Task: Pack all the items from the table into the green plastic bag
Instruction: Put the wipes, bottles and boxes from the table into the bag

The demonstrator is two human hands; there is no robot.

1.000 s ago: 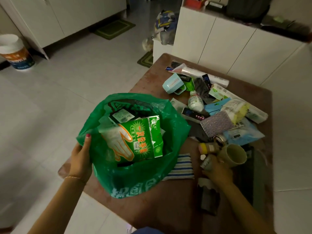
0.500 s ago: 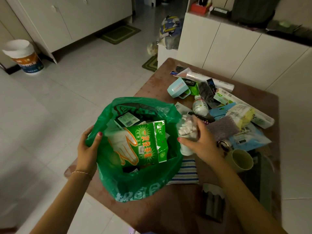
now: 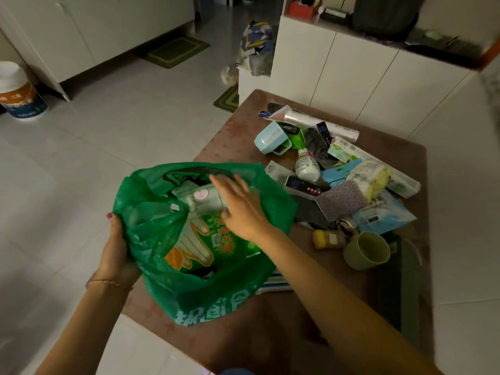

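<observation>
The green plastic bag [image 3: 216, 293] stands open on the near left corner of the brown table [image 3: 232, 131]. My left hand [image 3: 116, 250] grips the bag's left rim. My right hand [image 3: 240, 209] is over the bag's mouth, fingers spread, its fingertips on a clear container of white pieces [image 3: 205, 198] that lies on top of a green glove packet [image 3: 211, 244] inside the bag. On the table to the right lie a white bottle [image 3: 307, 166], a pale green mug [image 3: 366, 250], a yellow-capped jar [image 3: 328, 238], a light blue box [image 3: 270, 138] and several packets.
A striped cloth [image 3: 276, 282] lies under the bag's right side. White cabinets [image 3: 351, 77] stand behind the table. A bucket [image 3: 19, 96] sits on the tiled floor at far left. Green mats [image 3: 176, 51] lie on the floor near the far cabinets.
My right hand picked the clear container up near the mug, carried it left and set it down inside the bag. The fingers have spread open over it. My left hand kept hold of the bag's rim.
</observation>
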